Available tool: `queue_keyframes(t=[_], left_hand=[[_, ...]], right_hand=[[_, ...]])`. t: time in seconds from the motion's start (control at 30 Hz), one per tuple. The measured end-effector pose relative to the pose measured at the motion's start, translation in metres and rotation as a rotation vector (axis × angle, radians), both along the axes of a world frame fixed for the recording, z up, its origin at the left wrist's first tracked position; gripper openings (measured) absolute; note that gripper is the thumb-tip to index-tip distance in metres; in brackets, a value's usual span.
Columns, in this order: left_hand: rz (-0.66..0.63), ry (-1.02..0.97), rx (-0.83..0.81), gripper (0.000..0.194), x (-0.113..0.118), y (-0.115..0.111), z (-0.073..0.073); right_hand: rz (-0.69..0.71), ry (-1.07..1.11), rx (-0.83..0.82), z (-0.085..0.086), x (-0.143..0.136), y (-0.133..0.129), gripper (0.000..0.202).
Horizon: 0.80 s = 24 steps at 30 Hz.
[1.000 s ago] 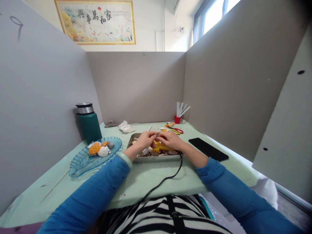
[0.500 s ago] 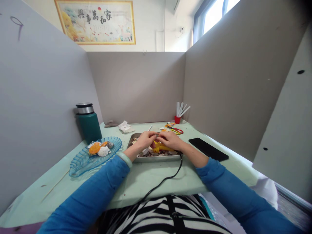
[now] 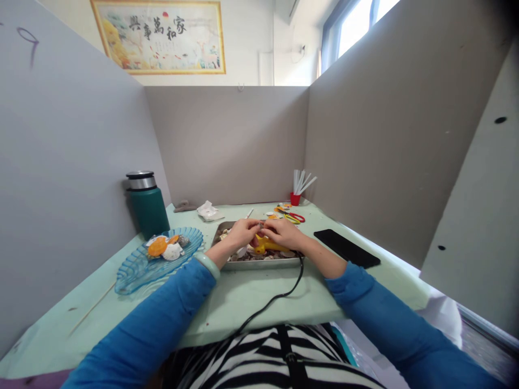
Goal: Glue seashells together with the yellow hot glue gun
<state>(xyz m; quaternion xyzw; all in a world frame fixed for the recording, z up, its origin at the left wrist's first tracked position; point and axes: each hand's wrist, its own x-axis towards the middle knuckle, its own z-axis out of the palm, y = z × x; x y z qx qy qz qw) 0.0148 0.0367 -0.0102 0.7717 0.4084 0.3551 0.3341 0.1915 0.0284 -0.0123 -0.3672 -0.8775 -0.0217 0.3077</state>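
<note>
Green cloth (image 3: 247, 297) spreads from the metal tray (image 3: 263, 265) to the near edge. A blue plate (image 3: 132, 276) sits left of the tray. Over the tray, the left hand (image 3: 242, 232) and right hand (image 3: 284, 232) pinch one tiny grey bit (image 3: 260, 225) between them.

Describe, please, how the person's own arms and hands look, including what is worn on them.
The left sleeve and right sleeve are blue and wrinkled, leaving both wrists bare. A pale, smooth bangle circles the left forearm. The left hand and right hand wear no gloves.
</note>
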Motion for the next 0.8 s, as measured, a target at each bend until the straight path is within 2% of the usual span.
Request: queue_keyframes(t=[0.53,0.8], left_hand=[[-0.007,-0.034,-0.033,0.016,0.0017,-0.0037,0.0029],[0.024,0.009,0.006,0.019,0.0009,-0.0030,0.0024]], right_hand=[[-0.011,-0.002,0.012,-0.0002,0.0000,0.0002,0.020],[0.012,-0.007,0.015,-0.0001,0.0000,0.0004,0.020]])
